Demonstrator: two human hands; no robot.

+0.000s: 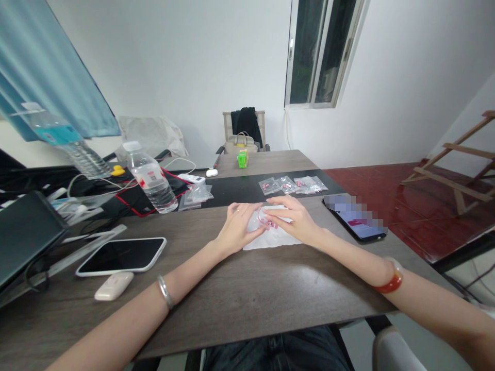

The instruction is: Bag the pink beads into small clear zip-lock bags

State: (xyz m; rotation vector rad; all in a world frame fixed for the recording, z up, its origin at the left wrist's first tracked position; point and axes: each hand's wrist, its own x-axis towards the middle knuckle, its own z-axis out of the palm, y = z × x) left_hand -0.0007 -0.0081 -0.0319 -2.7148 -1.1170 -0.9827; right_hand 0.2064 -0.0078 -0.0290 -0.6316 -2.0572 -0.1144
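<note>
Small pink beads (pixel 271 224) lie on a white tissue (pixel 270 240) at the middle of the table, with a thin pink curved strand or rim (pixel 259 216) beside them. My left hand (pixel 240 226) rests at the tissue's left edge, its thumb and fingers stretched apart around the beads. From the right, my right hand (pixel 296 220) reaches over the tissue, thumb and forefinger brought close together near the pink strand. Whatever lies between those fingertips is too small to make out.
Several small clear bags with pink pieces (pixel 286 184) lie beyond my hands. A phone (pixel 353 217) is at right, another phone (pixel 122 256) and a white case (pixel 114 286) at left. Water bottles (pixel 152 180), a laptop (pixel 29 237) and cables crowd the left; a green box (pixel 242 159) stands farther back.
</note>
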